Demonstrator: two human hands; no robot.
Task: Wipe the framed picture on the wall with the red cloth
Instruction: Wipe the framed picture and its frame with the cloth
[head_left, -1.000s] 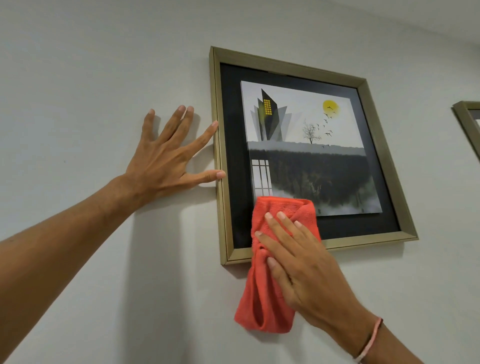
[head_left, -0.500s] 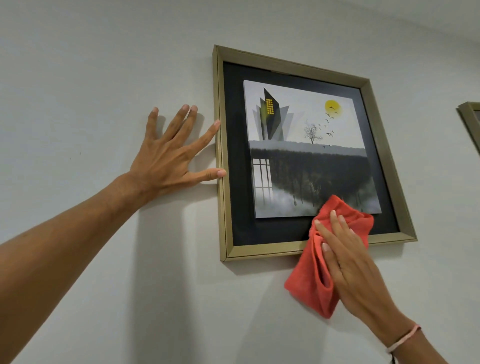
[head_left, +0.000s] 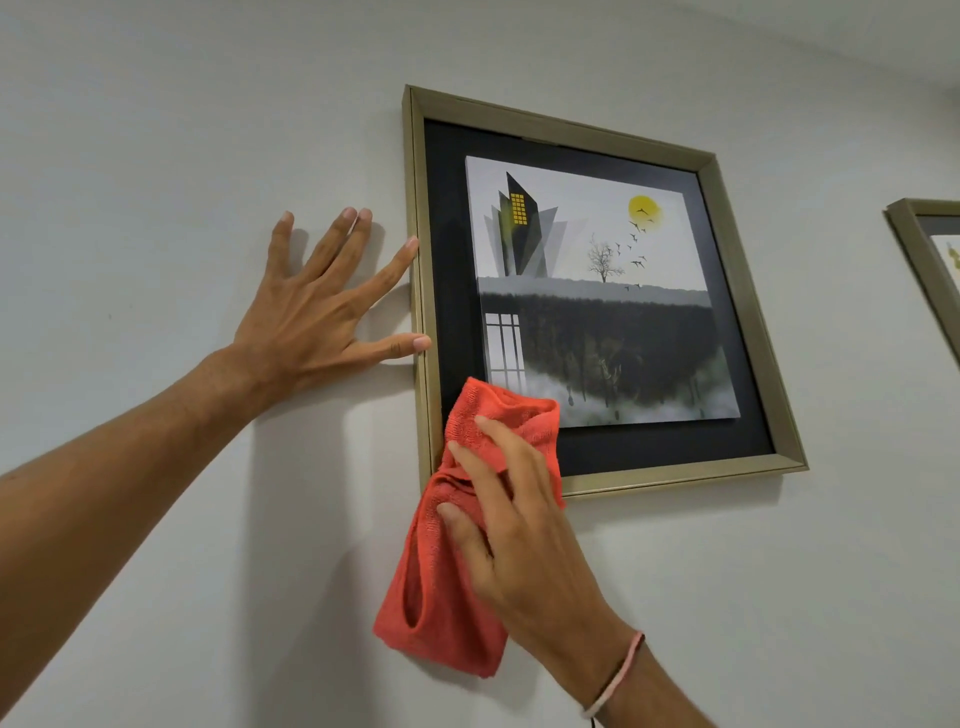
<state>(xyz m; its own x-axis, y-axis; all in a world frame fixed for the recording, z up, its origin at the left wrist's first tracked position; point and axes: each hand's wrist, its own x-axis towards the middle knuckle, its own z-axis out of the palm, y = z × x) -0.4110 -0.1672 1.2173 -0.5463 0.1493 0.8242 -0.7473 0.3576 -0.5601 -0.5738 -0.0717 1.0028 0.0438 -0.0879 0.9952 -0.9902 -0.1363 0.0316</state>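
The framed picture (head_left: 592, 296) hangs on the white wall, with a gold frame, a black mat and a print of a dark building, a tree and a yellow sun. My right hand (head_left: 514, 525) presses the folded red cloth (head_left: 447, 561) flat against the frame's lower left corner; the cloth hangs down over the wall below. My left hand (head_left: 317, 317) lies flat on the wall with fingers spread, its thumb and forefinger tips touching the frame's left edge. The lower left corner of the frame is hidden by the cloth.
A second gold-framed picture (head_left: 930, 260) hangs at the right edge of view, only partly visible. The ceiling line runs across the upper right. A thin pink band sits on my right wrist (head_left: 613, 675).
My right hand swept the cloth from the lower left to the lower right of the frame, then back to the lower left corner. My left hand has stayed in place.
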